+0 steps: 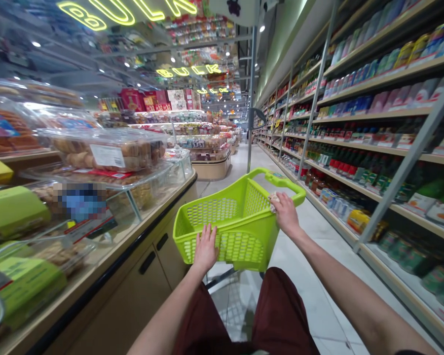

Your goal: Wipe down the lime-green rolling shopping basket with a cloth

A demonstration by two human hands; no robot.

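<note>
Glowing overhead beyond green cart (pixel 237 226): "BULK" signs (pixel 188 70)

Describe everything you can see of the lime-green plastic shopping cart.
The lime-green, plastic-looking shopping cart stands upright on pale floor tiles beside a beige counter. Its basket has lattice sides and a looped handle; grey framework shows beneath. The left hand touches its near side; the right hand holds a small pale crumpled piece at its handle end.

"BULK" in yellow letters on overhead neon signs (pixel 129 12)
</note>
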